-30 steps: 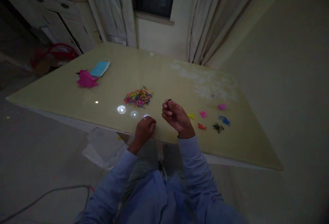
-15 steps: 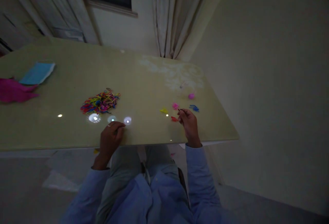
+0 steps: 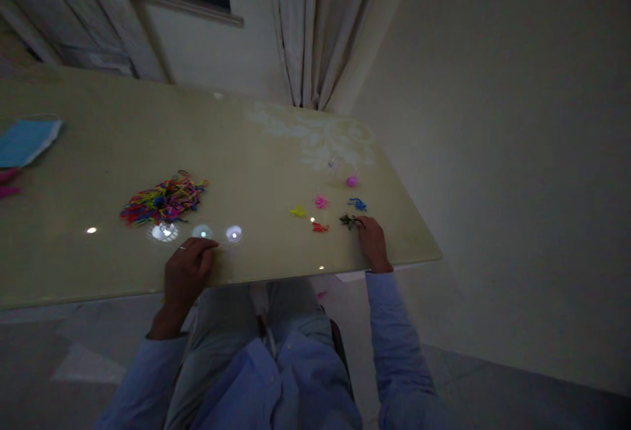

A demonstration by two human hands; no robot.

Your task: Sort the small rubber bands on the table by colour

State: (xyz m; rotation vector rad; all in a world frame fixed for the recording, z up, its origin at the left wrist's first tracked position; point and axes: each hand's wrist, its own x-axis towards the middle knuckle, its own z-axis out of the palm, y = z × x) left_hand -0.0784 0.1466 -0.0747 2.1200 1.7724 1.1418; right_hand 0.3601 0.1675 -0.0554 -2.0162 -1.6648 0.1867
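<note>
Right fingers (image 3: 367, 228) at black bands (image 3: 348, 221), pinch unclear; left fingers (image 3: 203, 244) curled together; glossy table (image 3: 251, 173), curtain (image 3: 315, 29) beyond

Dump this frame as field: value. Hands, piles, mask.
right hand: at black pile, grip unclear
left hand: at near edge of table, nothing visibly held
multicoloured pile: beyond left hand
other piles: yellow pile, pink pile, red pile, blue pile
blue mask: on table, left edge of view

Tabletop (image 3: 251, 200) before me: smooth, glossy. Curtain (image 3: 308, 35): matt cloth. Shirt (image 3: 280, 384) I wear: matt cloth. Mixed bands (image 3: 165, 200): rubbery-looking.
</note>
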